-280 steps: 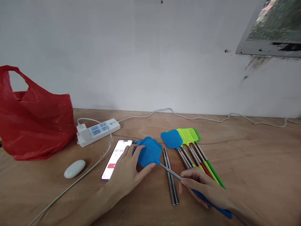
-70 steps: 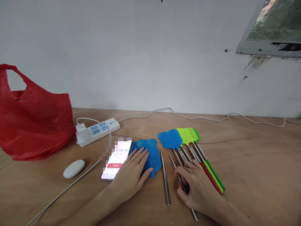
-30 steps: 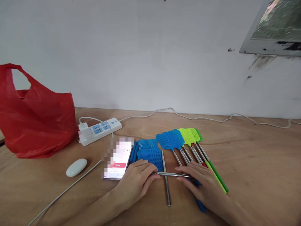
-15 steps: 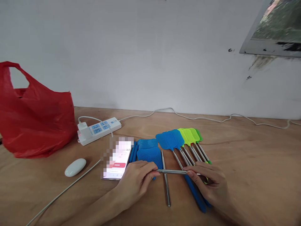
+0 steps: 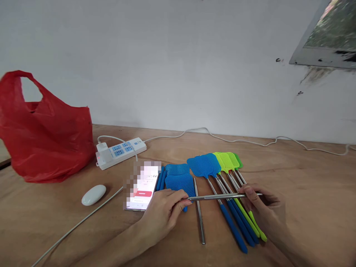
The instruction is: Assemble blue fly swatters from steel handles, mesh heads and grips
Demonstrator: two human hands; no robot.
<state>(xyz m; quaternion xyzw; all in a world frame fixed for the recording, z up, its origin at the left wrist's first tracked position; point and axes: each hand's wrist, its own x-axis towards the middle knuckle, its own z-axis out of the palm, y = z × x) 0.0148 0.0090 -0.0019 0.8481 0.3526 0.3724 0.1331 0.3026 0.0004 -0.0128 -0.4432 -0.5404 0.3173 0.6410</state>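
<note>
Both hands pinch one telescopic metal rod (image 5: 217,197), held level above the table. My left hand (image 5: 164,211) grips its thin left end between thumb and fingers, and my right hand (image 5: 263,204) closes on the thicker right part. Another metal rod (image 5: 200,222) lies on the wood below it. Under and behind my right hand, several assembled fly swatters (image 5: 202,165) with blue or yellow-green heads and handles lie fanned out. Loose blue swatter heads (image 5: 179,183) rest just beyond my left hand, and blue handles (image 5: 160,179) lie beside them.
A lit phone (image 5: 143,189) lies left of the blue handles. Further left are a white mouse (image 5: 94,195), a white power strip (image 5: 122,151) with cables and a red plastic bag (image 5: 52,137). A wall (image 5: 178,66) stands behind the wooden table (image 5: 308,178).
My right hand has moved right along with its end of the rod, which is now drawn out longer. My left hand keeps its pinch. The view has shifted slightly.
</note>
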